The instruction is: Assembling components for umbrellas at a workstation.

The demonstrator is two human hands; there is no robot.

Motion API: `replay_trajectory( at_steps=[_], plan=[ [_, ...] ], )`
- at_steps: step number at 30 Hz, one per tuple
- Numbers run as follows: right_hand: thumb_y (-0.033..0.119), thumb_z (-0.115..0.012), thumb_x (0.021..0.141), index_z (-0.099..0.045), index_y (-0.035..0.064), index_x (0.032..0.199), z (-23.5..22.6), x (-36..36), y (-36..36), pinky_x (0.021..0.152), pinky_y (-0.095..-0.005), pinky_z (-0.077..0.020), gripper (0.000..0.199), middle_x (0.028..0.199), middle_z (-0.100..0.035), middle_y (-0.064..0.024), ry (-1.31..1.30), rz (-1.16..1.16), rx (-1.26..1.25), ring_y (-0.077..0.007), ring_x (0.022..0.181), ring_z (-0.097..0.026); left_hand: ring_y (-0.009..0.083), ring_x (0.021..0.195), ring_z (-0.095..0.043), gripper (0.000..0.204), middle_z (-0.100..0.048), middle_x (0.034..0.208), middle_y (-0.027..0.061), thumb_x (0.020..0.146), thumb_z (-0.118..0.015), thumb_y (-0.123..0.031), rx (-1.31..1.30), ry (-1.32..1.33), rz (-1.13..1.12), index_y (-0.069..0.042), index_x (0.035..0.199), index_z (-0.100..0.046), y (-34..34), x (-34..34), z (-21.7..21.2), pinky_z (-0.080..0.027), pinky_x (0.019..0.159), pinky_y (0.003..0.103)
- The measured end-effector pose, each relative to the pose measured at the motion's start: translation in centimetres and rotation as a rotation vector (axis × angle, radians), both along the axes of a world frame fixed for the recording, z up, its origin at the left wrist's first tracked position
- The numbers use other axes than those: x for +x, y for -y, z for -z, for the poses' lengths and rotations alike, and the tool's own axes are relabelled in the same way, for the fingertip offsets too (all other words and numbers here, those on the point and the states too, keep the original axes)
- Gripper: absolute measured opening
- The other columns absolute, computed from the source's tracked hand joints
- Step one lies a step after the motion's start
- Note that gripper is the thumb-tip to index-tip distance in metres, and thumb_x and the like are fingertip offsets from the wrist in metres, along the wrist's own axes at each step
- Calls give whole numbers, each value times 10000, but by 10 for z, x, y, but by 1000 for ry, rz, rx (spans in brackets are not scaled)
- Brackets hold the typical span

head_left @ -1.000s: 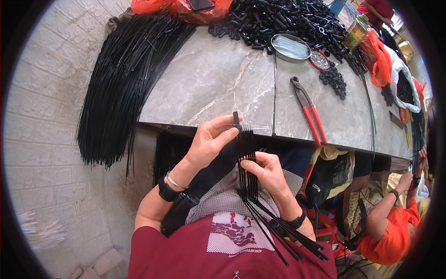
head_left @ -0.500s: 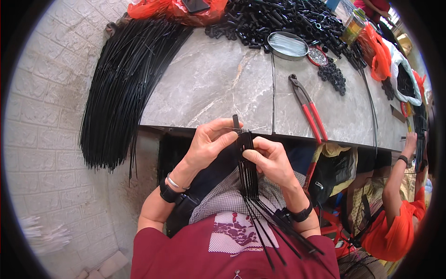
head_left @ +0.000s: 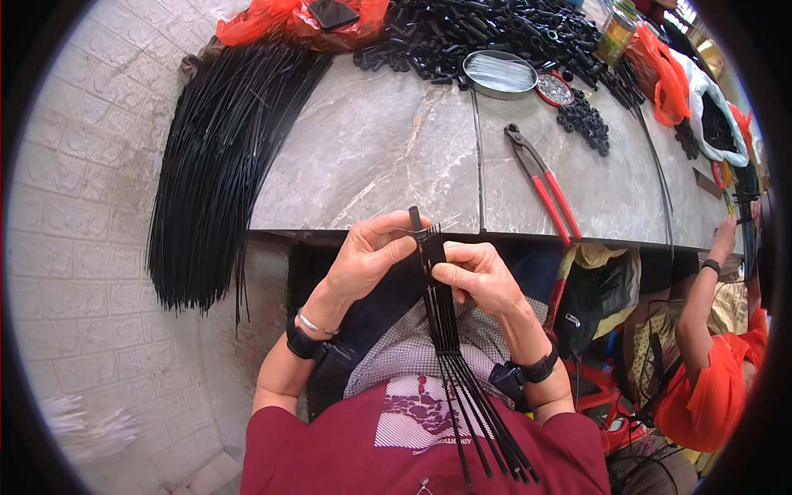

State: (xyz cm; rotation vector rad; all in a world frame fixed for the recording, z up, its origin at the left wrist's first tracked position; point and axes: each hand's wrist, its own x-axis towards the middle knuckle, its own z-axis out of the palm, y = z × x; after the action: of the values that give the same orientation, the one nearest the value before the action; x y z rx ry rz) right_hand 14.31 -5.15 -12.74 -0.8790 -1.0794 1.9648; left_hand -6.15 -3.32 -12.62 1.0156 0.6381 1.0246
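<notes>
Between my hands, over my lap, a bundle of thin black rods hangs with its lower ends fanned out across my shirt. My left hand pinches the top of the bundle, beside a short black tube that sticks up past my fingers. Fine metal wires poke out around the rod tops. Lower on the right side, my right hand grips the rods between thumb and fingers. How the rods join the tube is partly hidden by my fingers.
A stone-topped table lies ahead. On it are many black rods, a heap of black tubular parts, a tin of thin wires, a red-rimmed dish and red-handled pincers. At right, a person in orange works.
The rods' lower ends have swung, now hanging in a more even fan. Both hands keep their grip at nearly the same place. The whole view has shifted slightly.
</notes>
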Motion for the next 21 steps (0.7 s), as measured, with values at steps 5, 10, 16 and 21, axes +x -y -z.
replay_trajectory(
  at_steps=[5,10,16,21],
  plan=[
    [102,-678,862,-695,7,888,11,7,-6,443,-186,-382,100,675,-558,33,-111,-100,-67,-38,508,-475,135,985,-613,251,-653,1056,71,901,-584,-2,-20,31,11,26,1150,-597,4,4,-2,-483,905,294],
    [97,-714,825,-692,-3,875,27,9,-13,448,-196,-418,114,720,-629,-15,-230,-209,-141,-64,504,-529,127,958,-610,258,-650,1039,61,899,-621,-45,10,100,33,23,1147,-599,6,5,8,-481,888,284],
    [123,-735,805,-680,-12,951,46,3,-14,436,-174,-411,207,755,-642,-30,-345,-208,-162,-64,502,-532,132,923,-609,242,-612,1049,63,893,-633,-62,101,92,4,27,1118,-621,3,7,11,-499,824,265],
    [158,-758,765,-637,-62,1050,36,3,-29,430,-169,-430,380,854,-667,-112,-516,-342,-80,-76,523,-557,151,882,-608,249,-511,1135,104,876,-648,-59,184,63,180,30,1108,-639,-16,11,-2,-511,697,231]
  ],
)
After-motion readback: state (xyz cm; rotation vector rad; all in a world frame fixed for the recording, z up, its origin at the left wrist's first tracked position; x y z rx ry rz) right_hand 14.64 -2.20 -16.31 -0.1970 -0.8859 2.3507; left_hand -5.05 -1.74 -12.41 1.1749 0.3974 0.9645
